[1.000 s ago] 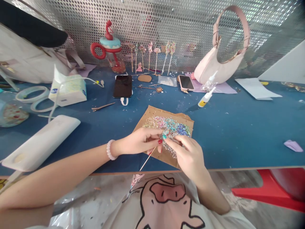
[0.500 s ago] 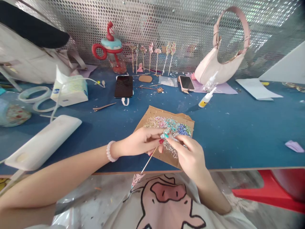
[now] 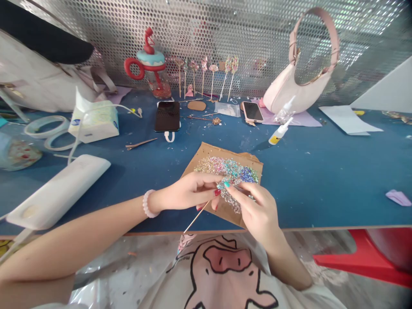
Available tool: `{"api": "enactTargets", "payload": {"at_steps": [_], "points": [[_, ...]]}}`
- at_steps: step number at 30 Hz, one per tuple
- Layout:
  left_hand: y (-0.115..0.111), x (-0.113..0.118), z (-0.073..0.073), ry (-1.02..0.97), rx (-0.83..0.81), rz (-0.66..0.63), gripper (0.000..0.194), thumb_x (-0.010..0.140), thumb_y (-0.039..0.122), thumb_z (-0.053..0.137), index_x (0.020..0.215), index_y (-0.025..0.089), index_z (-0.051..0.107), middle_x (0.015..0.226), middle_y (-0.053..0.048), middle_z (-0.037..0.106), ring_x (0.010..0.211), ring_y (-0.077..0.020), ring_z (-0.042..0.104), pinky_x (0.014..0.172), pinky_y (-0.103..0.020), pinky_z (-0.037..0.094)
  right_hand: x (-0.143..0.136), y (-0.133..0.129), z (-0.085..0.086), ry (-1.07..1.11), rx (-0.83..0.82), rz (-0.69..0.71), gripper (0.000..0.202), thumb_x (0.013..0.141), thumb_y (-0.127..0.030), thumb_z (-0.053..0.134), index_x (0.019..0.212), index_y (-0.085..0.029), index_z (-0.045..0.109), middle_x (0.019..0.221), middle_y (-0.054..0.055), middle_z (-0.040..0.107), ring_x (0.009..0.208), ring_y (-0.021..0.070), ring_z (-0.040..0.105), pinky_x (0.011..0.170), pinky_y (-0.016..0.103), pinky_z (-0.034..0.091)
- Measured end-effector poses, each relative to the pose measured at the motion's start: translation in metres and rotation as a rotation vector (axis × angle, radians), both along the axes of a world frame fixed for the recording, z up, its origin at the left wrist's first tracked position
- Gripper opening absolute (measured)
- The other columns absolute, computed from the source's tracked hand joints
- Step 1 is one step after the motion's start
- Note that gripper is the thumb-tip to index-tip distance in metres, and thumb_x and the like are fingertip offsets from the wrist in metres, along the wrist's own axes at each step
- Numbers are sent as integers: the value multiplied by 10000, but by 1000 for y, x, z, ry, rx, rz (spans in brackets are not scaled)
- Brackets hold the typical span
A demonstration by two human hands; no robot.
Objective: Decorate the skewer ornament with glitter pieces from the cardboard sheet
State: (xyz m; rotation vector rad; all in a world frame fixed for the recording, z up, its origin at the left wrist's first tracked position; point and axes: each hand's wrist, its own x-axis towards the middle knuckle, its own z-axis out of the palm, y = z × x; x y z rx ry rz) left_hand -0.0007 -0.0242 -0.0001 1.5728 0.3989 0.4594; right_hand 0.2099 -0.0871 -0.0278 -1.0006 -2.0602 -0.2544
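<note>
One head-worn camera looks forward and down onto the nearby left hand (image 3: 189,191), right hand (image 3: 259,206) and tabletop (image 3: 309,184).

A perforated metal wall (image 3: 251,32) backs a blue table (image 3: 325,184).

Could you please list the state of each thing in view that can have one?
Left hand: gripping the stick.
Right hand: fingertips at stick's decorated end.
Stick: slanted.
Beads: loose on the cardboard.
Cardboard: flat.
Black phone: screen dark.
Tissue pack: open, tissue protruding.
Cup: lid on.
Handbag: upright, strap raised.
</note>
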Motion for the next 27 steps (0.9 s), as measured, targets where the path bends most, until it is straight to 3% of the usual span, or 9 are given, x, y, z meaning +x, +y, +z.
{"api": "enactTargets", "payload": {"at_steps": [12,21,27], "points": [[-2,2,4,16,3,7,276,969,204,473,1197,130,609,686,13,604,464,-40,448,445,-127,419,2,-2,0,23,-44,38,482,869,38,475,1238,-243,606,883,46,619,757,132,591,643,266,477],[0,0,-3,-5,17,3,293,976,214,470,1230,157,604,698,17,595,467,-39,451,448,-126,412,1,-1,-1,9,-47,31,454,862,48,480,1189,-225,636,870,53,617,762,141,583,642,276,471],[-1,1,3,9,13,-3,267,974,214,471,1181,129,618,694,3,610,472,-45,454,445,-130,417,2,-3,-3,61,-38,45,620,858,51,478,1372,-295,501,919,48,607,772,134,578,653,268,481]]}}
